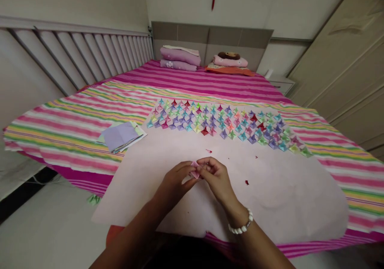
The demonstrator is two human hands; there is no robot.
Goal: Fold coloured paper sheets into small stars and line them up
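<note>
A small pink folded paper piece (195, 170) is held between both hands above a large pale sheet (180, 205). My left hand (177, 181) pinches its left side between thumb and fingers. From the right, my right hand (216, 176) grips its edge with thumb and fingertips; a white bead bracelet (241, 223) circles that wrist. Beyond the hands, several rows of small folded paper pieces (205, 131) in many colours stand along the sheet's far side. Just past my fingers lies a small red-and-white item (209, 151), too small to identify.
A stack of coloured paper squares (120, 136) rests on the striped bedspread (66, 121) at the left. Dark red scraps (247, 182) dot the sheet at right. Folded bedding (180, 57) sits near the headboard (192, 33). A green paper piece (94, 199) lies on the floor.
</note>
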